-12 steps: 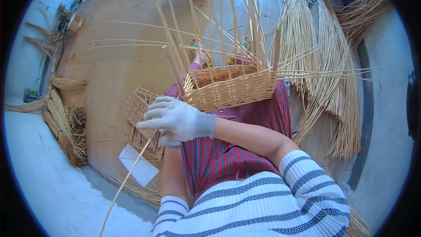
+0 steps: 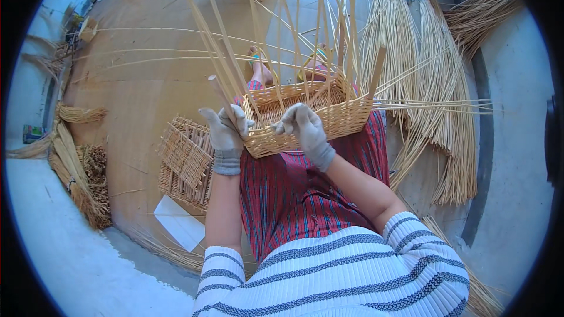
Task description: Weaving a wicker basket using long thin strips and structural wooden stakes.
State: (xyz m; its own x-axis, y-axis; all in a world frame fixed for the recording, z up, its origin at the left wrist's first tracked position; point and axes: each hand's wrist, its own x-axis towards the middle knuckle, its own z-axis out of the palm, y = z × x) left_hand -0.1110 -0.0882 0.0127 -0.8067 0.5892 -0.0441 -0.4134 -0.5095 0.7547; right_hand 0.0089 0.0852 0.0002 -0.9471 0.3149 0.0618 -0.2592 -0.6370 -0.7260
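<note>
A partly woven wicker basket (image 2: 305, 126) rests across my lap, its long stakes (image 2: 252, 29) rising from the rim and thick wooden posts (image 2: 378, 70) at the corners. My left hand (image 2: 225, 135), in a pale glove, grips the basket's near left corner beside a post (image 2: 220, 91), its thumb sticking out. Just right of it, against the front wall, is my gloved right hand (image 2: 304, 132). Its fingers are pinched together and point left; whatever they hold is too small to make out.
Woven wicker panels (image 2: 188, 161) lie stacked on the floor to the left, near a white sheet (image 2: 179, 223). Large bundles of pale canes (image 2: 435, 82) lie at the right. Several long strands (image 2: 158, 51) stick out sideways from the basket.
My right hand has uncrossed from over the left and moved right to the basket's front. My left hand has gone up to the corner. The long strand trailing lower left is out of sight.
</note>
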